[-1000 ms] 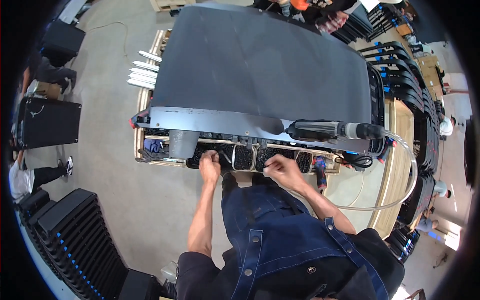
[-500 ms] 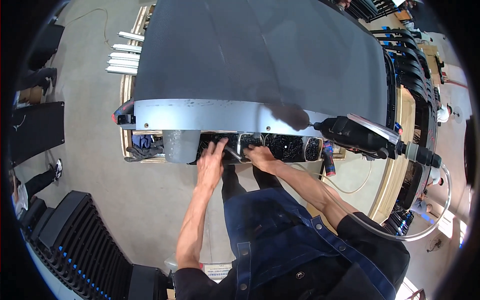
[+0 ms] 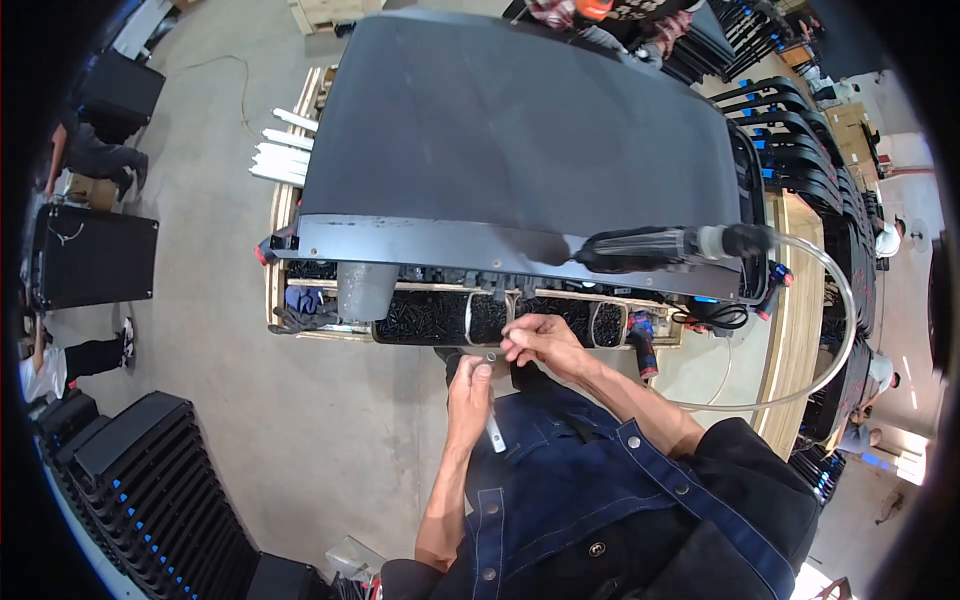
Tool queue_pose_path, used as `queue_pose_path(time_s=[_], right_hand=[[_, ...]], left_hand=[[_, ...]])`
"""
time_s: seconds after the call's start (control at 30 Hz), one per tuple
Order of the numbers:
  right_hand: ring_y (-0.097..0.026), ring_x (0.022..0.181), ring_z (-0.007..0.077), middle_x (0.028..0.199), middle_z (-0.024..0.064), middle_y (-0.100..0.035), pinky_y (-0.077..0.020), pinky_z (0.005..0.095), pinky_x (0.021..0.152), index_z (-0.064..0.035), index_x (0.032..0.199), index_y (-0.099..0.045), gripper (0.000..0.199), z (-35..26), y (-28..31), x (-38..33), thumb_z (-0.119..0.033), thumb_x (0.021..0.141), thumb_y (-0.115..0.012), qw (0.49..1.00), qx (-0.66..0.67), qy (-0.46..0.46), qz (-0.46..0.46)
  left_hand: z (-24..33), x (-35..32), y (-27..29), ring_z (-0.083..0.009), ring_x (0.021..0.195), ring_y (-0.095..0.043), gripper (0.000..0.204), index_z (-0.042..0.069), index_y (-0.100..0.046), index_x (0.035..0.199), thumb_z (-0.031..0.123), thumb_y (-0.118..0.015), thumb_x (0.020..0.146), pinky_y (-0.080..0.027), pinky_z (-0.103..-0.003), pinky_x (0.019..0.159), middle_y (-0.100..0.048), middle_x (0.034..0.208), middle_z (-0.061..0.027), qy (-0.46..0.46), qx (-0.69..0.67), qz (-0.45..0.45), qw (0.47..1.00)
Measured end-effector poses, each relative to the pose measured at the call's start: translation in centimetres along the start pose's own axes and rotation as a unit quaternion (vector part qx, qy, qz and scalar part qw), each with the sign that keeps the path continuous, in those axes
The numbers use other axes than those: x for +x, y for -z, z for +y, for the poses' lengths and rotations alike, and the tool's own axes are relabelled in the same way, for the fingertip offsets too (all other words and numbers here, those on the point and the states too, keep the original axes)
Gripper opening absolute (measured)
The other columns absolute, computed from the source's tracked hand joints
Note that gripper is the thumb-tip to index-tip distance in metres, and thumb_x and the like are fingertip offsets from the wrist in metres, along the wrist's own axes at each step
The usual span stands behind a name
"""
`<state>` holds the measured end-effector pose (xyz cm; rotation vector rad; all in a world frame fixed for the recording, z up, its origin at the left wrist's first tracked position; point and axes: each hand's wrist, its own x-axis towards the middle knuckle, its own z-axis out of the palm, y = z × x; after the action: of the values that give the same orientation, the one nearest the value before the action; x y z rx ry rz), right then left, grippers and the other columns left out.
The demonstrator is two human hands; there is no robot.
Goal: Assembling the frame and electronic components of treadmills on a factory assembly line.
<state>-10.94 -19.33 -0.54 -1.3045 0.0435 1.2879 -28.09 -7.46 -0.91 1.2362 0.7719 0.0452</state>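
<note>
Our left hand (image 3: 468, 392) is closed around a small metal bolt (image 3: 494, 432), its shank poking down past the palm toward our denim apron (image 3: 590, 500). Our right hand (image 3: 535, 338) pinches a small washer (image 3: 491, 356) just above the left fingertips. Both hands hover at the near edge of the tray (image 3: 430, 318) of dark screws, under the big black panel (image 3: 520, 130). A tool with a clear hose (image 3: 660, 246) lies on the panel's edge.

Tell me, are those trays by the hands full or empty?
Full. The trays, under the edge of the big black panel, are heaped with small dark parts. The right hand is beside them.
</note>
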Motion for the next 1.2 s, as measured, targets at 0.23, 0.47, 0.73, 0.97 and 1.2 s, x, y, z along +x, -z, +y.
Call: queue_pose_path(time_s=[0.23,0.47,0.73,0.97,1.2], right_hand=[[-0.070,0.083,0.0154,0.093,0.0092,-0.072,-0.0583,0.0285,0.071,0.0008,0.108,-0.071,0.022,-4.8,1.3,-6.8,-0.017,0.096,-0.069,0.989,-0.034,0.114,-0.087],[-0.070,0.084,0.0167,0.094,0.0100,-0.071,-0.0578,0.0308,0.073,0.0023,0.107,-0.072,0.022,-7.4,4.2,-10.4,-0.015,0.094,-0.071,0.976,-0.027,0.159,-0.145],[-0.073,0.090,0.0222,0.101,0.0122,-0.073,-0.0611,0.0346,0.078,-0.0006,0.110,-0.071,0.019,-7.9,6.9,-10.7,-0.012,0.095,-0.070,0.963,0.105,0.025,-0.245],[-0.073,0.090,0.0237,0.101,0.0115,-0.073,-0.0618,0.0342,0.077,-0.0045,0.108,-0.067,0.015,-6.9,6.7,-10.3,-0.014,0.096,-0.068,0.946,0.169,0.039,-0.275],[-0.069,0.083,0.0162,0.094,0.0078,-0.069,-0.0582,0.0305,0.079,0.0020,0.110,-0.063,0.019,-9.4,7.0,-9.8,-0.013,0.098,-0.066,0.958,-0.203,0.179,-0.091]], left_hand=[[3.9,-1.9,-6.7,-0.0081,0.065,-0.052,0.030,0.001,-0.056,0.105,0.031,-0.054,0.106,-0.046,-0.025,0.057,-0.054,0.079,-0.0017,-0.160,0.007,0.026,0.987],[6.4,-4.6,-11.8,-0.0137,0.077,-0.058,0.028,0.001,-0.059,0.112,0.028,-0.058,0.104,-0.048,-0.030,0.067,-0.060,0.092,-0.0067,-0.205,0.009,0.087,0.975],[9.0,-5.7,-14.3,-0.0230,0.076,-0.059,0.015,0.003,-0.065,0.106,0.007,-0.068,0.092,-0.048,-0.032,0.066,-0.059,0.089,-0.0107,-0.394,0.287,0.207,0.848],[11.2,-5.7,-14.4,-0.0314,0.079,-0.063,0.019,0.004,-0.068,0.104,0.002,-0.071,0.086,-0.052,-0.039,0.071,-0.063,0.089,-0.0127,-0.329,0.256,0.154,0.896],[5.4,-0.5,-11.8,-0.0066,0.068,-0.052,0.021,0.006,-0.067,0.089,0.020,-0.081,0.084,-0.042,-0.024,0.056,-0.059,0.078,0.0021,-0.115,-0.060,0.042,0.991]])
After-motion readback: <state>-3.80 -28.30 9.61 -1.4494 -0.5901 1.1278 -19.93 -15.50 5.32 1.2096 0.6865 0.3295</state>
